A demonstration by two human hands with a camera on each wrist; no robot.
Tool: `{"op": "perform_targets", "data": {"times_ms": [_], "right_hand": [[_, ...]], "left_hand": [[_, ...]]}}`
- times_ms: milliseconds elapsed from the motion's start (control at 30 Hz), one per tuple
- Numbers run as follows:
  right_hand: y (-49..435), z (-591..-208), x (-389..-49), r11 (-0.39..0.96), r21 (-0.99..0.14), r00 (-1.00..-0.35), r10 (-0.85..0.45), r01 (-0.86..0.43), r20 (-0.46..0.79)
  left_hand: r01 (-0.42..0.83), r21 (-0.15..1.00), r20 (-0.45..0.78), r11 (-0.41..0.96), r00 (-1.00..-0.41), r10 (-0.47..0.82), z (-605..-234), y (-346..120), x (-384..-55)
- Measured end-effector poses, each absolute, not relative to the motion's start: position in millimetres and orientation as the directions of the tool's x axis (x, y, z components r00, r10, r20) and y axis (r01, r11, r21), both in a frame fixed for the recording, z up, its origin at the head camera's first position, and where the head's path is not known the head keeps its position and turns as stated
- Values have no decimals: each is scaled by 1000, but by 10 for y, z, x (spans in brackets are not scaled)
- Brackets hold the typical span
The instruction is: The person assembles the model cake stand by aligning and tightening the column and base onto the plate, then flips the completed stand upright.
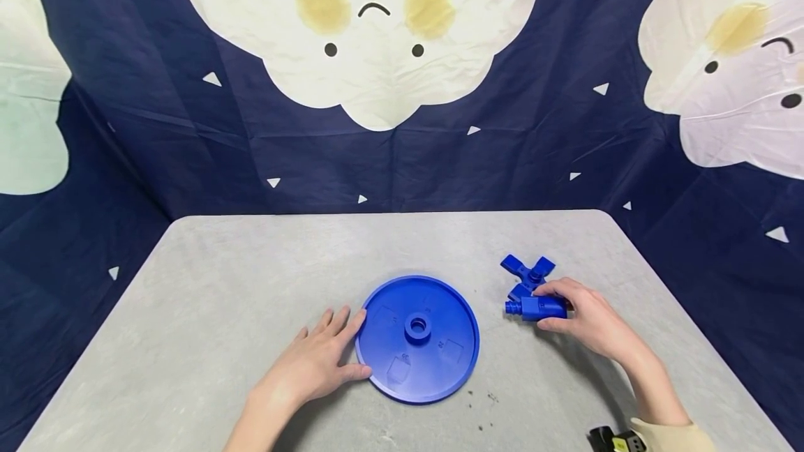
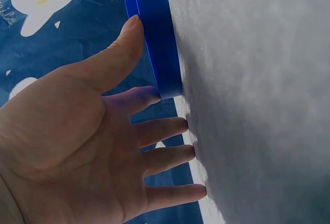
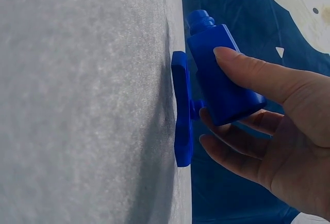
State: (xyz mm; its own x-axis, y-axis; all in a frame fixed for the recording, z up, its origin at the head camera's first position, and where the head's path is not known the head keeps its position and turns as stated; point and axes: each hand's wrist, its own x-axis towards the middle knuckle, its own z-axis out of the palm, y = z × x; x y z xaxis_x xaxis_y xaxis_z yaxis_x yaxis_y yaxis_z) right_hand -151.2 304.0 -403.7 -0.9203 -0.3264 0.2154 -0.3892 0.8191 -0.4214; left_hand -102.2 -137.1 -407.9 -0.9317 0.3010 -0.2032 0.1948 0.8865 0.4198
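A round blue plastic disc (image 1: 387, 326) with a raised rim and a hollow hub lies flat on the grey table. My left hand (image 1: 312, 361) is spread at its left edge, thumb and index fingertip at the rim; in the left wrist view the other fingers (image 2: 164, 131) are straight, tips by the tabletop. Between thumb and fingers my right hand (image 1: 593, 316) pinches a blue bottle-shaped piece (image 1: 543, 308), with a squared body and a narrow ridged neck pointing left. Just behind it, a blue cross-shaped piece (image 1: 515, 265) with a central peg lies on the table, partly covered.
Dark crumbs (image 1: 493, 397) are scattered on the table (image 1: 264, 257) near the disc's lower right. A navy cloth (image 1: 188, 138) with white clouds hangs behind and beside the table. A black and yellow device (image 1: 618, 441) sits at my right wrist by the sleeve.
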Motion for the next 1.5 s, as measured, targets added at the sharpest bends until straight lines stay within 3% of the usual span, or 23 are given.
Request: {"op": "perform_targets", "data": {"times_ms": [1200,1500], "right_hand": [[2898,-3828,-1497,776,-513,-930,-286,-367,233],[2779,-3685,-1450,779,-501,-920,-252,-377,300]], "left_hand": [[139,403,-245,905,-936,252,-4042,-1319,-1002],[141,387,-256,911,-933,253,-4047,-1310,-1015]]}}
